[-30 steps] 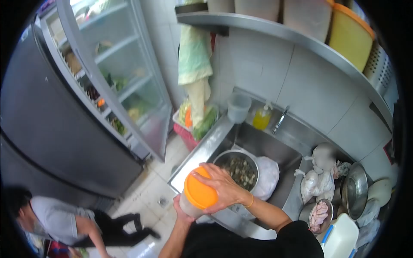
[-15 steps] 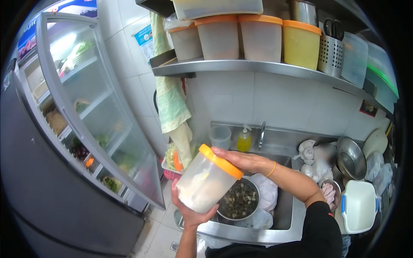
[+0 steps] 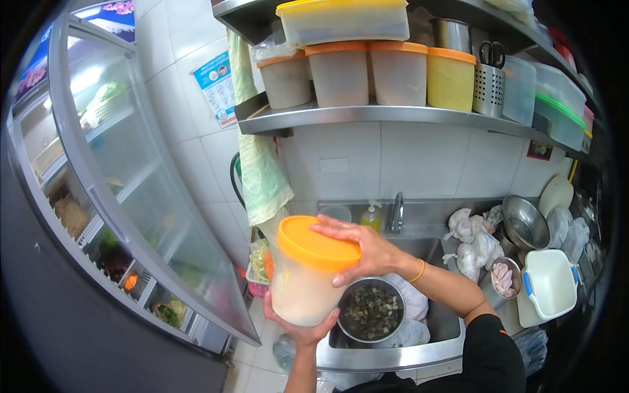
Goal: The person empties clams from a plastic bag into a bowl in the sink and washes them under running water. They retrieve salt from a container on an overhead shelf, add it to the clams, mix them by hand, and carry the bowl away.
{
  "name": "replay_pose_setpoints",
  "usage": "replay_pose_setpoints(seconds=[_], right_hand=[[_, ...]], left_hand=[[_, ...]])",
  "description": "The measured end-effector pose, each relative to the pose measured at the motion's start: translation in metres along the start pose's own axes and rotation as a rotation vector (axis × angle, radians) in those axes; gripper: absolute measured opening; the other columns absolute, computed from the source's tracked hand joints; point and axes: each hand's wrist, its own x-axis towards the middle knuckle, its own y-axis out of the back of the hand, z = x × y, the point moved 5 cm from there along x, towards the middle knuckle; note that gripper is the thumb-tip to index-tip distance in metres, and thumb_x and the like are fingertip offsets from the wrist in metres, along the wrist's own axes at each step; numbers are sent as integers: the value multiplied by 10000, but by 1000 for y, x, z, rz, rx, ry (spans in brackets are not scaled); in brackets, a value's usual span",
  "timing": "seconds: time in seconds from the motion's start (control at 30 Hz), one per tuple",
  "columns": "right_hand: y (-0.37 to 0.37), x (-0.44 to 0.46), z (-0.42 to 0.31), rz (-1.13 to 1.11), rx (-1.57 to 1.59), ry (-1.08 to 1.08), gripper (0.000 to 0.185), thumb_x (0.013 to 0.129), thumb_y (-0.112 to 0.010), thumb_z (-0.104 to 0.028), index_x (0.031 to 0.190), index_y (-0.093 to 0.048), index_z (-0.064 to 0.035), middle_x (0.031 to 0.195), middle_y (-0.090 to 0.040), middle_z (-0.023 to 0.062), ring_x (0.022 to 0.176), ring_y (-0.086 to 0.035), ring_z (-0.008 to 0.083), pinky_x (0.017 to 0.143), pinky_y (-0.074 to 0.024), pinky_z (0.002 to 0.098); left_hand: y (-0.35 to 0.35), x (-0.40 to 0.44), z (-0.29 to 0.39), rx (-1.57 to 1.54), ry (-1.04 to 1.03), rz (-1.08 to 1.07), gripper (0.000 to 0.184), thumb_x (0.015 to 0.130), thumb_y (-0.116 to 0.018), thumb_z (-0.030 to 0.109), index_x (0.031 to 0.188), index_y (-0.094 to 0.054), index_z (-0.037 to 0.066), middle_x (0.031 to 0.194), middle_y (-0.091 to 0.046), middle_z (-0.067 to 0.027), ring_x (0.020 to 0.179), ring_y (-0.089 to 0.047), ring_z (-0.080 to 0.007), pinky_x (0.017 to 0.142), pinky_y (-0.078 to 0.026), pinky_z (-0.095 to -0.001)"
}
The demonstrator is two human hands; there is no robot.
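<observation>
A tall translucent plastic container (image 3: 303, 293) with white contents is held over the left front edge of the sink. Its orange lid (image 3: 313, 241) sits on top and tilts toward me. From below, my left hand (image 3: 306, 329) cups the base, fingers and thumb on either side. My right hand (image 3: 368, 250) grips the lid's right rim, with fingers across the top and the thumb lower at the side. Just right of the container, a metal bowl (image 3: 343, 321) of dark, shell-like pieces in liquid stands in the sink (image 3: 436, 252).
A fridge's glass door (image 3: 147, 177) stands open at left. Above the sink, a steel shelf (image 3: 367, 115) carries several lidded containers. On the right counter are white plastic bags (image 3: 477, 252), a pot of pale meat (image 3: 503, 278) and a white basin (image 3: 552, 288). A towel (image 3: 265, 183) hangs nearby.
The container has gone from leaning sideways to nearly upright. My right hand has shifted from lying along the lid's edge to gripping its rim. The camera view has tilted up.
</observation>
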Motion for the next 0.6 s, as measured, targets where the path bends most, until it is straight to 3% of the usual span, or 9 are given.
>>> replay_pose_setpoints(seconds=[0.07,0.17,0.2,0.3,0.37,0.43,0.5,0.57,0.6], right_hand=[[8,8,-18,113,-28,17,922,554,-900,-454,1330,-580,-72,1418,-474,237,1334,-447,353,1082,-371,408],[18,21,-56,316,-305,46,858,533,-907,-458,1226,-643,-26,1356,-531,231,1248,-526,336,1071,-386,414],[22,28,-66,365,-374,77,825,511,-912,-465,1151,-673,-3,1335,-534,246,1189,-559,349,1057,-401,415],[47,57,-93,459,-386,146,918,513,-911,-480,1242,-615,-6,1376,-479,263,1244,-512,373,1050,-410,431],[71,80,-107,605,-342,262,1114,503,-864,-589,1359,-493,21,1428,-384,314,1333,-393,433,1117,-310,472],[91,101,-104,654,-148,365,1118,531,-858,-570,1393,-446,9,1457,-340,310,1347,-373,436,1109,-325,474],[106,98,-103,676,-112,415,1047,565,-853,-533,1374,-462,3,1461,-340,304,1343,-380,433,1096,-346,471],[111,76,-101,683,-233,398,901,604,-849,-479,1303,-542,0,1439,-384,294,1321,-416,424,1078,-373,461],[109,63,-93,621,-293,442,591,654,-837,-359,1105,-665,-18,1382,-481,251,1269,-485,396,1058,-402,437]], left_hand=[[-5,18,0,-3,-77,3,1127,562,-878,231,1415,-158,74,1365,-338,-179,1242,-427,-311,1006,-428,-450],[-6,51,2,351,-158,-122,1097,548,-883,218,1395,-207,49,1359,-342,-179,1246,-427,-310,1003,-433,-427],[-10,63,4,261,-134,-85,1093,544,-887,228,1397,-233,32,1357,-359,-178,1238,-437,-310,999,-435,-427],[-32,105,16,-6,-74,4,1089,530,-900,257,1405,-311,-17,1350,-409,-173,1214,-470,-308,987,-441,-426],[-37,142,19,123,-252,64,1066,543,-892,250,1415,-346,-29,1321,-457,-169,1170,-512,-296,978,-453,-413],[-50,184,31,201,-365,151,1019,576,-895,251,1405,-380,-44,1297,-503,-179,1130,-552,-287,973,-459,-405],[-70,229,35,13,-315,162,984,614,-897,247,1397,-384,-57,1286,-530,-184,1115,-567,-269,981,-455,-389],[-83,272,31,138,-437,172,940,650,-891,251,1386,-398,-63,1290,-531,-181,1113,-567,-256,981,-454,-373],[-89,290,26,139,-413,197,930,653,-891,255,1379,-405,-64,1288,-533,-179,1113,-569,-256,980,-455,-368]])
